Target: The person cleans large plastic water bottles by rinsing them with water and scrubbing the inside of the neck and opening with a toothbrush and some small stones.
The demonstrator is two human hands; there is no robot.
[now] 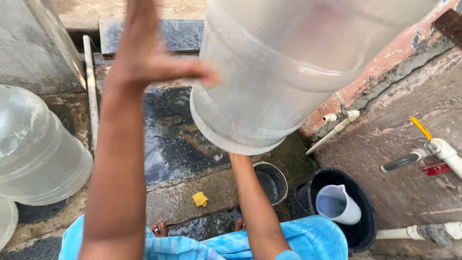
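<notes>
- Large clear water jug held high and tilted, close under the head camera, filling the top middle of the view, well above the wet concrete floor.
- Left hand spread open, fingers flat against the jug's left side, thumb pointing toward its wall.
- Right hand hidden behind the jug's base; only the forearm seen rising to it, so cannot tell whether open or closed, probably propping from below.
- Step in hand, by the look of it: lifting or tipping the jug, perhaps swirling or draining rinse water.
- Next move calls for a steady 2-handed hold and a controlled tilt, since the wall looks slick.
- At the floor's left edge, 1 more clear jug lying on its side.
- Toward the right: black tub holding a white jug, small black bucket, tap with yellow handle.
- Yellow scrap near bare toes.
</notes>
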